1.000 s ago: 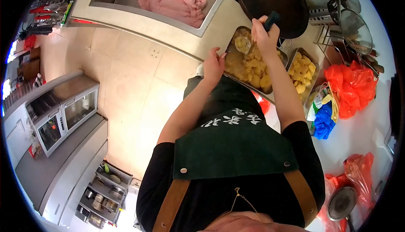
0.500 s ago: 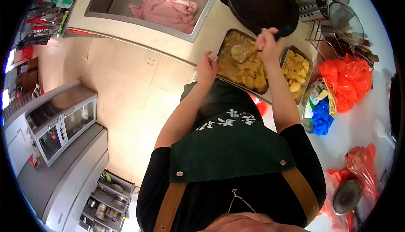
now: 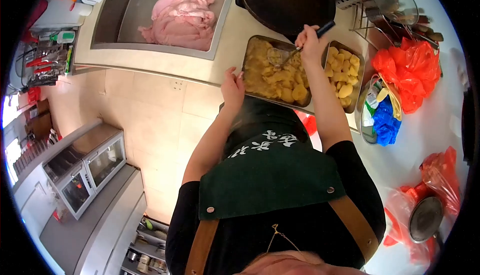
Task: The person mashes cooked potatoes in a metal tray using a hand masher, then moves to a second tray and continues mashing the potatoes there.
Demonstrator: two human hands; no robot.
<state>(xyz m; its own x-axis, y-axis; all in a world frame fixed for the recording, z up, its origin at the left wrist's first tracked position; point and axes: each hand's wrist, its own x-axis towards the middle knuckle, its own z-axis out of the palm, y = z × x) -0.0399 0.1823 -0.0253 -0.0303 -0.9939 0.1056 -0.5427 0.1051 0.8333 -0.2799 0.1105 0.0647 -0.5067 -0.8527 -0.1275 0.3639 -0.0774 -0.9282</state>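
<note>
My right hand (image 3: 311, 45) is wrapped round the shaft of a metal ladle (image 3: 294, 53) with a black handle. The ladle's round head rests in soft, partly mashed yellow potato (image 3: 267, 72). A shallow metal tray (image 3: 245, 65) holds this potato, with some whole chunks toward its near right corner. Beside the tray's left edge, my left hand (image 3: 233, 91) has its fingers parted and holds nothing. Right of it, partly behind my right forearm, a second metal tray (image 3: 358, 87) contains peeled potato pieces (image 3: 344, 70).
A large dark pan (image 3: 287, 0) stands behind the trays. Pale pink raw meat (image 3: 180, 17) lies in the sink (image 3: 130, 22) at the left. On the right are a utensil rack (image 3: 361, 25), a red plastic bag (image 3: 407, 75) and a tub (image 3: 367, 132) with a blue bag.
The view has shifted, so the counter things sit further left. The ladle's head has moved within the potato, and its handle points more up and right. My left hand stays by the tray.
</note>
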